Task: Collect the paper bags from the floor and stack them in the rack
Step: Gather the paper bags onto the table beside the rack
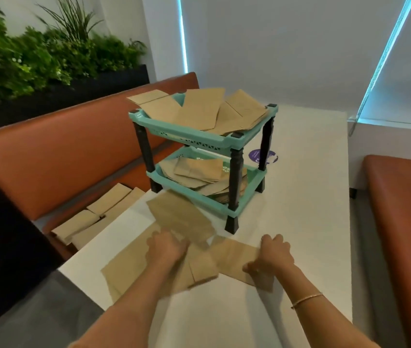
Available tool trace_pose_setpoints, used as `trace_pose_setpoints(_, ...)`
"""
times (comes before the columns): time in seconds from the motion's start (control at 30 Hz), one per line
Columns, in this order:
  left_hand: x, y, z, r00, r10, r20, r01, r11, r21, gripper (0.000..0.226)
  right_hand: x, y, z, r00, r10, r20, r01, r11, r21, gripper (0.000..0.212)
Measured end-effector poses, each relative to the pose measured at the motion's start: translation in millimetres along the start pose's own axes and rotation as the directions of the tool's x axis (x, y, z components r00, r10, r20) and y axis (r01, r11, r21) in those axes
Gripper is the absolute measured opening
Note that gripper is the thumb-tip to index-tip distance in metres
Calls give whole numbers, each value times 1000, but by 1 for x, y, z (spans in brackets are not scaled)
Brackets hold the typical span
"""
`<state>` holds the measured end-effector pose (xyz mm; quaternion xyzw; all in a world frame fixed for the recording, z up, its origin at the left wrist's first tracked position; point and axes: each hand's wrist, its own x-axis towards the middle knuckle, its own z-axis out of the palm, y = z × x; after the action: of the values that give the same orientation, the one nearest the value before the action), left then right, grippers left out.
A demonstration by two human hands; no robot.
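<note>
— So, where are the paper bags?
— Loose pile on the white table, just in front of the teal two-tier rack. More in both tiers, more on the bench seat at left.
— Hands?
— Left hand rests on the pile, fingers blurred, can't tell its grip. Right hand pinches a bag's edge.
— Surroundings?
— Purple sticker behind the rack, plants beyond the bench.

Matt brown paper bags (creased); glossy plastic rack.
</note>
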<state>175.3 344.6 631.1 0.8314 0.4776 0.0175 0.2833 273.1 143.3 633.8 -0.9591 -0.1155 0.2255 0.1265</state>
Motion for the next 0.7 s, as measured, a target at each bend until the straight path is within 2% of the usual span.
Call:
trace_pose_setpoints(0.07, 4, 3, 2, 997, 36, 73, -48, 983, 175, 88, 5, -5, 2, 998, 68, 16, -69, 997, 38, 91)
trace_pose_setpoints(0.13, 5, 8, 4, 991, 82, 107, -112, 946, 306, 95, 7, -7, 1, 993, 112, 30, -113, 993, 27, 86)
trace_pose_setpoints(0.23, 9, 12, 4, 969, 213, 127, -246, 891, 383, 88, 5, -8, -2, 985, 170, 29, -168, 984, -63, 72)
trace_pose_setpoints(0.37, 14, 12, -2, 914, 365, 175, -405, 829, 385, 59, 0, -6, -1, 984, 171, 38, -168, 983, -74, 67)
trace_pose_setpoints(0.47, 18, 14, -5, 871, 432, 232, -490, 740, 461, 58, -3, -1, -1, 991, 133, 27, -132, 991, -37, 60)
trace_pose_setpoints(0.53, 22, 15, -4, 862, 426, 276, -507, 742, 438, 57, -5, 2, -1, 994, 102, 24, -102, 994, -28, 48)
trace_pose_setpoints(0.63, 23, 18, 0, 878, 411, 247, -474, 817, 327, 45, -12, 6, -3, 998, 58, -1, -58, 998, -2, 22)
trace_pose_setpoints(0.7, 22, 19, 0, 904, 369, 215, -415, 879, 234, 28, -18, 9, -5, 998, 57, -13, -57, 998, 29, 27)
